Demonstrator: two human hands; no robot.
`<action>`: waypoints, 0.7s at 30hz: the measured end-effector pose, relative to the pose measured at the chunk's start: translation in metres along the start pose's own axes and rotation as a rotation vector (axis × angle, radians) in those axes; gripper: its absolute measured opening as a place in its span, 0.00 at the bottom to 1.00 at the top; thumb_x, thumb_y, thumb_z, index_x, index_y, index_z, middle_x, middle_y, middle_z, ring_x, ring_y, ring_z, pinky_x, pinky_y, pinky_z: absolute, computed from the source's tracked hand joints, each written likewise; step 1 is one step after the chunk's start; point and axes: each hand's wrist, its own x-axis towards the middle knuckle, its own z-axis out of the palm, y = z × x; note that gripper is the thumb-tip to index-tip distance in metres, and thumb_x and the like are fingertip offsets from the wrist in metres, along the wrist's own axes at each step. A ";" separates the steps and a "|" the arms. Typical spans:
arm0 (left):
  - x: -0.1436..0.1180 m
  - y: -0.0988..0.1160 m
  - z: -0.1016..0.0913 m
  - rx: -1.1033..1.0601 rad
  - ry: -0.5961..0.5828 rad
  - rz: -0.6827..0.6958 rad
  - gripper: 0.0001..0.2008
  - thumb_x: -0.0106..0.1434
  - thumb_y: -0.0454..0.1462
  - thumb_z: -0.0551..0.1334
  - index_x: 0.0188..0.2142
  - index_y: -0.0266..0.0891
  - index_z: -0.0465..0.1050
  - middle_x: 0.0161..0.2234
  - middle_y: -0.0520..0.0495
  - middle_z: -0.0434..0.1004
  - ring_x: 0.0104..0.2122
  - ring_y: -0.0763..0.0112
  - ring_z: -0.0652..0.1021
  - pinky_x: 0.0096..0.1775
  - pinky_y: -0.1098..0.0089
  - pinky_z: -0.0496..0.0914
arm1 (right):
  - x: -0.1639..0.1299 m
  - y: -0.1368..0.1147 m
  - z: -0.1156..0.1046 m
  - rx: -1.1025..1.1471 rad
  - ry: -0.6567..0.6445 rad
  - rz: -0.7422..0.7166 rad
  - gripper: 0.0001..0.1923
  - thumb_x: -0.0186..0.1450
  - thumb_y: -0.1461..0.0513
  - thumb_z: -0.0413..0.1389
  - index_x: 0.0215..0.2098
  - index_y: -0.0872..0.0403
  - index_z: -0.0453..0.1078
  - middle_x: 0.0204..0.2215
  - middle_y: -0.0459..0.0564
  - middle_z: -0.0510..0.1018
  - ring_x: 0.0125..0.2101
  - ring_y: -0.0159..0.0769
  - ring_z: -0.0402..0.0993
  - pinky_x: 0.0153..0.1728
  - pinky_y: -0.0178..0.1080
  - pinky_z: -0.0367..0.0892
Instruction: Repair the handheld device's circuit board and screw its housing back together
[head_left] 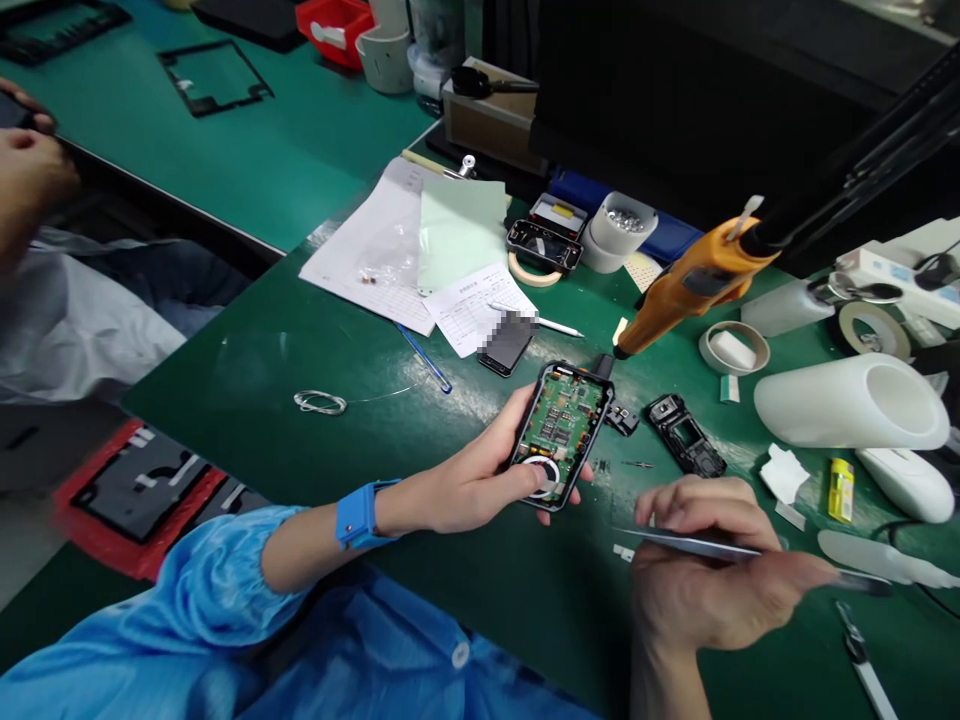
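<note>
In the centre, a circuit board (559,412) shows green inside a black case (587,447), with a white ring (556,468) towards its lower end. The tweezers (697,543) at lower right are silver-grey. The table (247,400) is dark green, the power tool (671,290) at upper right orange, the wristband (356,517) plain blue, the sleeve (217,565) at lower left brighter blue, the lighter (841,490) at right yellow.

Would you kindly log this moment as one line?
left hand: holds opened device, board exposed | right hand: holds thin metal tool, apart from device | black housing: on bench
</note>
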 end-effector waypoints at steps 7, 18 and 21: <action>0.000 -0.003 0.000 0.320 0.040 0.125 0.37 0.78 0.38 0.64 0.78 0.41 0.46 0.54 0.37 0.82 0.47 0.60 0.85 0.48 0.63 0.82 | -0.013 0.008 -0.007 -0.032 -0.146 -0.131 0.28 0.78 0.44 0.61 0.27 0.54 0.76 0.18 0.44 0.74 0.17 0.32 0.71 0.15 0.36 0.65; -0.001 -0.002 -0.002 0.541 0.033 0.263 0.33 0.76 0.35 0.64 0.74 0.42 0.51 0.40 0.50 0.80 0.33 0.71 0.80 0.34 0.71 0.75 | -0.010 0.020 -0.016 -0.109 -0.338 -0.314 0.09 0.77 0.57 0.66 0.44 0.55 0.80 0.31 0.46 0.85 0.31 0.34 0.84 0.29 0.37 0.76; -0.002 -0.001 -0.001 0.526 0.018 0.281 0.33 0.76 0.34 0.64 0.74 0.41 0.52 0.40 0.51 0.80 0.32 0.72 0.80 0.34 0.72 0.74 | -0.008 0.018 -0.015 -0.097 -0.345 -0.328 0.09 0.77 0.57 0.66 0.44 0.55 0.80 0.31 0.46 0.85 0.30 0.34 0.84 0.28 0.37 0.75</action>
